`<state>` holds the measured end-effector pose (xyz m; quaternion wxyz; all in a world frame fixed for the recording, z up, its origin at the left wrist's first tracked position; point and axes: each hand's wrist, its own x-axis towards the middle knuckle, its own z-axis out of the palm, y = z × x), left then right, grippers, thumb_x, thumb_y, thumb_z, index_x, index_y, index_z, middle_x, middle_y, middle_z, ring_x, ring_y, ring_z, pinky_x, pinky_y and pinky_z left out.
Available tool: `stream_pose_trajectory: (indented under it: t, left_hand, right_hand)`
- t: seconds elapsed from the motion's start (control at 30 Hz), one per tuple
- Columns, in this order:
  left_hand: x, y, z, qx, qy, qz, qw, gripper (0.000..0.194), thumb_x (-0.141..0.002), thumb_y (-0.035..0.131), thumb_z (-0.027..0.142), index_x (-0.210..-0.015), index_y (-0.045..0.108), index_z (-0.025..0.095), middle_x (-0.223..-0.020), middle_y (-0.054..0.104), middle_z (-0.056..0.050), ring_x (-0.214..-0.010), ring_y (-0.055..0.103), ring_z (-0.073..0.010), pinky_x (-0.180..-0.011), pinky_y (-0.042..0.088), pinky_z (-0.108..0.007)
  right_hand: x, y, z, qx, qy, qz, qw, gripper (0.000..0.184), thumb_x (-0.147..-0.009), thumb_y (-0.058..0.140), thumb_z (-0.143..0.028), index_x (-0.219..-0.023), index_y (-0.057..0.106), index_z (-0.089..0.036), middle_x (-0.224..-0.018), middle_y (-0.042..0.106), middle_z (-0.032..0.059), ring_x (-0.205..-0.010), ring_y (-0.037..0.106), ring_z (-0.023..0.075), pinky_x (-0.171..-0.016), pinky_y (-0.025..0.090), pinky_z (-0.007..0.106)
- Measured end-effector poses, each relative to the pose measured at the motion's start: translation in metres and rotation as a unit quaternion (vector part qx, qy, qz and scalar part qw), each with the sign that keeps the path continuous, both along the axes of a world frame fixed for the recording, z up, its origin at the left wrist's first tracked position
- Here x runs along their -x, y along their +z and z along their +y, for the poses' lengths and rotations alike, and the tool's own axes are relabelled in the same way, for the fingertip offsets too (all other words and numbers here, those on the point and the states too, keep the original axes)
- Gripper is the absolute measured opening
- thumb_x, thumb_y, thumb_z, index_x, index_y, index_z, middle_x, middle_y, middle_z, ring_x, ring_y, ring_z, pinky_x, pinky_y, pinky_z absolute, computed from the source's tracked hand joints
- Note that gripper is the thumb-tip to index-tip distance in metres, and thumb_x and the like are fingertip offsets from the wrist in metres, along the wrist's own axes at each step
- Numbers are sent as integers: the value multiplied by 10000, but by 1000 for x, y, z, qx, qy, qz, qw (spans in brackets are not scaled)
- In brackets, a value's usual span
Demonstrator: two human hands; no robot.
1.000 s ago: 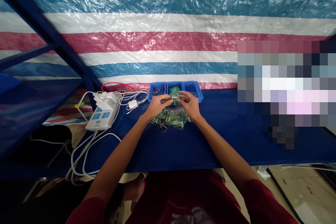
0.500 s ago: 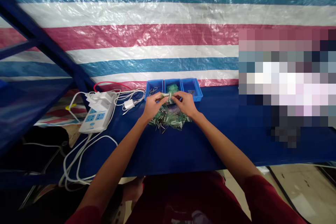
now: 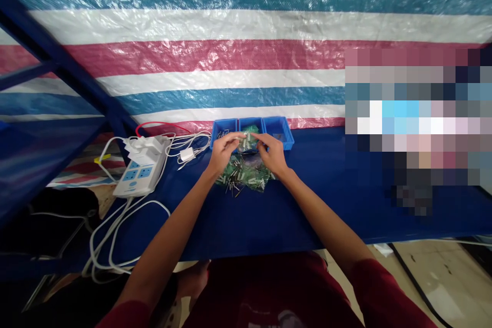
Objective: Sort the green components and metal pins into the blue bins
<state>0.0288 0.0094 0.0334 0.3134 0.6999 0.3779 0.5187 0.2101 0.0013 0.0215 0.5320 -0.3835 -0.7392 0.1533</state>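
My left hand [image 3: 224, 152] is at the front of the blue bins, fingers stretched out and thumb apart, with nothing seen in it. Across from it, my right hand [image 3: 272, 154] points its index finger inward, the other fingers bent loosely, and holds nothing I can see. Between the fingertips lie green plastic bags with pale small parts [image 3: 249, 139] in the middle blue bin [image 3: 250, 120]. Below my hands, a pile of green bags [image 3: 257, 178] and thin metal pins [image 3: 232, 184] is spread on the blue table [image 3: 246, 225].
The left blue bin [image 3: 225, 123] contains metal pins; the right blue bin [image 3: 282, 125] has a few small pieces. A white power strip [image 3: 140, 177] with plugs, a white adapter [image 3: 187, 154] and looped cables stand at the left. A blurred-out area covers the right.
My hands were pinching a small pale part together over the middle bin; now their fingertips are apart and the part is no longer between them. The view has shifted slightly.
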Motion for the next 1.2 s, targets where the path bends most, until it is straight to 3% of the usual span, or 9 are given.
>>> stream_pose_trajectory:
  t: [0.1,0.2,0.27,0.37,0.5,0.7,0.87,1.03,1.2]
  left_hand:
    - [4,-9,-1,25,-45,-79,996,280,-805,532,260,-989,714,155,-1011,710,-83,-791,640,-195,-703,527,-312]
    - [7,-19,-7,59,-74,-79,992,312,-771,604,253,-1051,705,160,-966,713,-78,-754,646,-187,-707,534,-322]
    - [7,-21,-11,58,-51,-43,996,309,-768,663,276,-1054,700,164,-929,701,-67,-748,642,-175,-707,532,-308]
    - [5,-17,-13,-10,21,38,999,261,-766,707,355,-947,710,166,-910,660,-59,-740,617,-155,-680,521,-280]
    - [4,-15,-13,-72,65,95,991,257,-814,658,419,-861,671,167,-959,648,-71,-816,617,-167,-712,519,-277]
    - [2,-17,-14,-34,58,78,995,280,-813,654,438,-916,626,178,-860,666,-35,-778,644,-162,-733,528,-273]
    - [-1,-14,-15,18,44,7,999,327,-770,700,446,-920,602,173,-690,633,7,-581,614,-130,-574,498,-237]
    - [0,-10,-17,68,15,-69,995,455,-778,712,428,-1119,506,208,-563,565,69,-467,540,-93,-494,427,-194]
    - [1,-8,-17,61,-6,-50,997,368,-840,628,484,-1046,610,180,-600,581,29,-519,567,-110,-559,470,-230]
  right_hand:
    - [-1,-3,6,-16,-5,-23,1000,358,-863,457,-94,-1116,677,-220,-1027,668,66,-776,612,156,-685,507,282]
    - [-1,-9,5,-43,-28,-45,998,262,-874,494,-129,-1019,694,-214,-1050,635,83,-821,604,169,-691,503,289]
    - [0,-11,1,-55,-42,-48,996,197,-905,500,-185,-949,691,-208,-1042,621,91,-845,601,176,-704,500,293]
    - [1,-13,-4,-57,-34,-39,997,186,-937,497,-259,-906,667,-189,-954,637,93,-823,608,180,-730,499,296]
    - [4,-14,-8,-43,-15,-40,998,203,-951,476,-286,-896,645,-187,-846,659,75,-765,619,180,-704,495,288]
    - [9,-18,-8,-34,-23,-21,999,188,-939,489,-308,-939,641,-198,-839,678,62,-735,631,175,-697,505,284]
    - [11,-17,-11,-19,-9,-8,1000,261,-939,473,-263,-1167,585,-202,-825,664,37,-693,615,158,-681,514,279]
    - [10,-11,-16,-50,27,-43,997,348,-956,355,-172,-1141,645,-224,-953,672,73,-848,635,168,-773,528,303]
    - [8,-12,-15,-48,-2,-35,998,257,-933,451,-216,-1083,660,-217,-1153,617,115,-973,623,200,-800,542,336]
